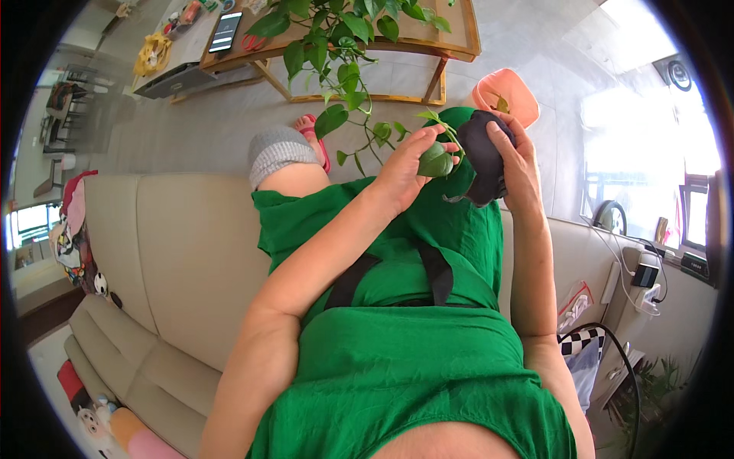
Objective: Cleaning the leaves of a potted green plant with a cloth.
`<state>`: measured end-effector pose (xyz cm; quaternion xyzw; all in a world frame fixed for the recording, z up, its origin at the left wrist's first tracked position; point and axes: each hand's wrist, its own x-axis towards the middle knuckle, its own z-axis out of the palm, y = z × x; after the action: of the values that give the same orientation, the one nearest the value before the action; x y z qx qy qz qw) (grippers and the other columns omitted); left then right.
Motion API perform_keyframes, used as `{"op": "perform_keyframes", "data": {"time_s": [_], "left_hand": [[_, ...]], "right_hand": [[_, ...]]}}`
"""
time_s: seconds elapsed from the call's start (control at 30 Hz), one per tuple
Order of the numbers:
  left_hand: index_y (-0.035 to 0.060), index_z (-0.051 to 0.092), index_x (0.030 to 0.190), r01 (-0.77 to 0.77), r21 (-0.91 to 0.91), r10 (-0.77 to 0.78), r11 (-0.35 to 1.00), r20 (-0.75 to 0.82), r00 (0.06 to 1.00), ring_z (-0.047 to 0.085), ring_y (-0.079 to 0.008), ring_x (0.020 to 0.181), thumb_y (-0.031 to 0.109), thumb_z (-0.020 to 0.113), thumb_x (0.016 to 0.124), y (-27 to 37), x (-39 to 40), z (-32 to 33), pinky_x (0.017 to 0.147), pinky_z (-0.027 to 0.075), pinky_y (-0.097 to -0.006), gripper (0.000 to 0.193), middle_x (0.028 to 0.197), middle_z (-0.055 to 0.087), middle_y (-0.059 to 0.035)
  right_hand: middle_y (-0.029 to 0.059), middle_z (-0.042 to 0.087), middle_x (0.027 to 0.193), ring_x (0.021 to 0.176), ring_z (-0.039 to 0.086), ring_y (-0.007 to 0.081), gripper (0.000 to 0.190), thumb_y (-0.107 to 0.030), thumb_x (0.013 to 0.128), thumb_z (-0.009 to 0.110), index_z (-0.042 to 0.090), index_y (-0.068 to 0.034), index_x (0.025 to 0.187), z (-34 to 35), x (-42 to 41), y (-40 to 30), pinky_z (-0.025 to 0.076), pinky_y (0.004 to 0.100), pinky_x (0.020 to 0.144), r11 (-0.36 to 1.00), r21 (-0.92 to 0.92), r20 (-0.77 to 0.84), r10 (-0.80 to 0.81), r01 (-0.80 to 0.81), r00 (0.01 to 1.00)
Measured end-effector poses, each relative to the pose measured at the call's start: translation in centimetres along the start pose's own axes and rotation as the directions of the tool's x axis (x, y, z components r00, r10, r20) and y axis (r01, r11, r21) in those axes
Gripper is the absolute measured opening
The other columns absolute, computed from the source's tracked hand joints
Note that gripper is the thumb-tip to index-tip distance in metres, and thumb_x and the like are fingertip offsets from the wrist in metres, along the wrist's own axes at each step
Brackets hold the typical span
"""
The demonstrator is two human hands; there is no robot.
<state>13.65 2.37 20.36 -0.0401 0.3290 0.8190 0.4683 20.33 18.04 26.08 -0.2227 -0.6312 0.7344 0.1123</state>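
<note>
My left hand [410, 166] supports a trailing vine's stem and a green leaf [436, 162] with its fingers, above my lap. A dark cloth [483, 155] hangs from my right hand [519, 155], pinched between thumb and fingers right beside that leaf. One lower edge of the cloth dangles loose. The leafy pothos-like plant [347, 74] trails down from the wooden table, its stems running toward my left hand. Its pot is out of view.
A wooden-framed table [459, 49] stands ahead, bearing a phone [225, 32] and red-handled scissors [252, 42]. An orange bin [507, 92] with a withered leaf in it is beyond my right hand. A beige sofa [195, 241] extends left; cables [622, 258] hang at right.
</note>
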Motion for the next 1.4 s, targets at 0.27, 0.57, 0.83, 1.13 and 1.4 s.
{"op": "perform_keyframes", "data": {"time_s": [0.27,0.57,0.83,1.13,1.4], "left_hand": [[0.0018,0.045,0.124,-0.156,0.289,0.176,0.945,-0.044,0.983,0.042,-0.0145,0.115,0.028,0.047,0.094,-0.5,0.8,0.1,0.096,0.037,-0.0307,0.040,0.115,0.055,-0.0046],[0.0013,0.052,0.112,-0.197,0.254,0.204,0.947,-0.002,0.979,0.048,-0.0136,0.106,0.031,0.044,0.095,-0.4,1.0,0.0,0.098,0.031,-0.0283,0.035,0.107,0.059,-0.0068],[-0.0023,0.060,0.100,-0.327,0.651,0.522,0.685,-0.124,0.844,0.061,-0.0168,0.076,0.037,0.040,0.095,1.9,1.1,-4.6,0.077,0.046,-0.0300,0.045,0.096,0.063,-0.0105],[0.0008,0.063,0.096,-0.124,0.992,0.770,0.018,0.066,0.634,0.060,-0.0374,0.088,0.013,0.046,0.081,0.0,6.3,-19.3,0.077,0.047,-0.0417,0.026,0.096,0.065,-0.0195],[-0.0004,0.063,0.103,0.142,0.838,0.076,0.527,-0.213,0.974,0.062,-0.0172,0.078,0.012,0.051,0.083,3.0,7.2,-19.2,0.067,0.047,-0.0285,0.026,0.085,0.066,-0.0081]], "right_hand": [[0.0074,0.061,0.103,0.084,0.058,0.0106,0.026,-0.022,0.084,0.062,0.061,-0.003,0.102,0.4,-0.9,0.1,0.047,0.0234,0.074,0.938,-0.334,0.139,0.144,-0.091,0.980],[0.0066,0.061,0.103,0.088,0.057,0.0109,0.024,-0.015,0.084,0.061,0.061,-0.002,0.103,0.6,-2.2,2.4,0.047,0.0244,0.077,0.937,-0.333,0.303,0.210,-0.104,0.929],[0.0027,0.062,0.091,0.080,0.057,0.0079,0.024,-0.018,0.087,0.060,0.061,-0.002,0.105,-0.1,-0.5,1.2,0.047,0.0214,0.072,0.958,-0.281,0.155,0.100,-0.053,0.983],[0.0059,0.063,0.094,0.080,0.060,0.0090,0.029,-0.019,0.087,0.060,0.059,0.000,0.109,-1.0,0.7,-1.0,0.049,0.0197,0.071,0.975,-0.218,0.107,0.059,-0.034,0.993],[0.0069,0.063,0.095,0.081,0.061,0.0097,0.030,-0.017,0.087,0.059,0.059,0.001,0.111,-2.2,2.3,-0.5,0.050,0.0209,0.072,0.983,-0.172,0.044,0.067,-0.059,0.997]]}}
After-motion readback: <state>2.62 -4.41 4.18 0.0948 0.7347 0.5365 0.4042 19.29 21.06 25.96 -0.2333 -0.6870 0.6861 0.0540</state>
